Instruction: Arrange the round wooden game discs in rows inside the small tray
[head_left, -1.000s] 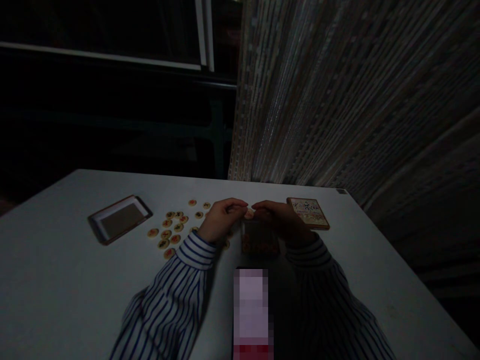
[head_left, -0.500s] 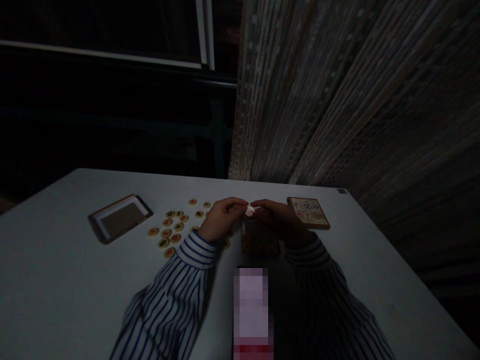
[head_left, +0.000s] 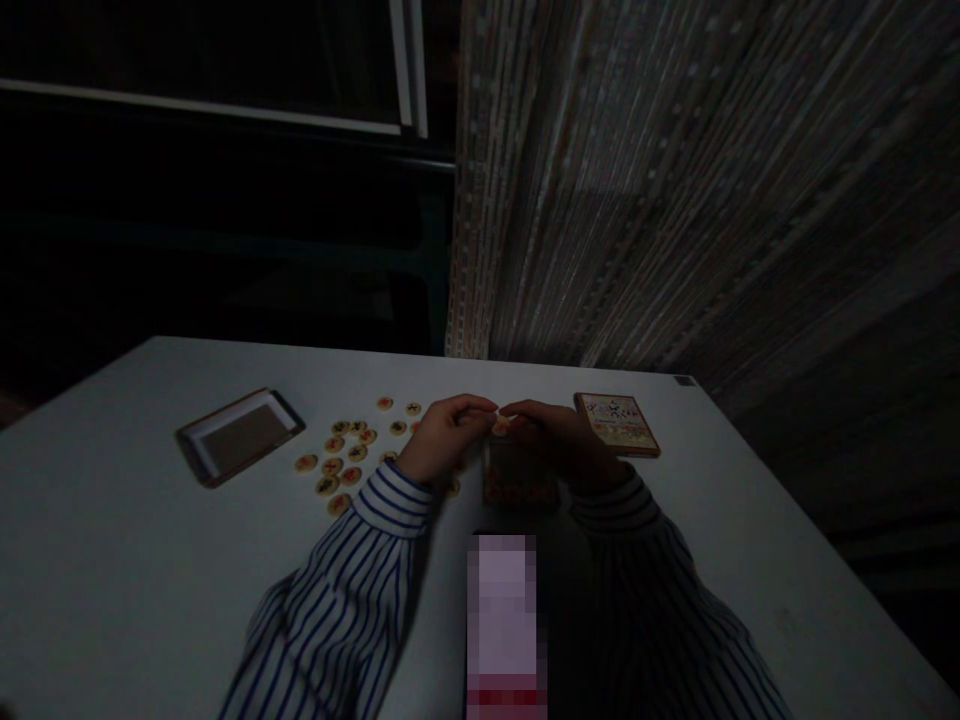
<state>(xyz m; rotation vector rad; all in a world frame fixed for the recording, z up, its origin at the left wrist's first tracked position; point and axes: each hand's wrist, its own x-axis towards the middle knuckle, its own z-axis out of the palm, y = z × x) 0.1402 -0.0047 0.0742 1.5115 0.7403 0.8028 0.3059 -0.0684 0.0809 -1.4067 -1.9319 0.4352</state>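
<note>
A small round game piece [head_left: 501,426] with a red mark is held between the fingertips of both hands. My left hand [head_left: 450,435] pinches it from the left, and my right hand [head_left: 559,437] closes on it from the right. Under the hands sits an open box [head_left: 520,470] with a row of round pieces along its near side. Several pale wooden pieces [head_left: 332,466] with red or dark characters lie scattered left of my left hand, some partly hidden by it.
An open, shallow tray [head_left: 251,440] rests on the white table [head_left: 150,560] at the left. A printed box lid [head_left: 619,425] lies right of my right hand. A phone-like object [head_left: 506,610], blurred out, is at the near middle. String curtains [head_left: 600,180] hang behind.
The piece between my fingertips looks dimmer than before, when it was brightly lit. The light on the curtains has shifted. Both hands stay nearly where they were.
</note>
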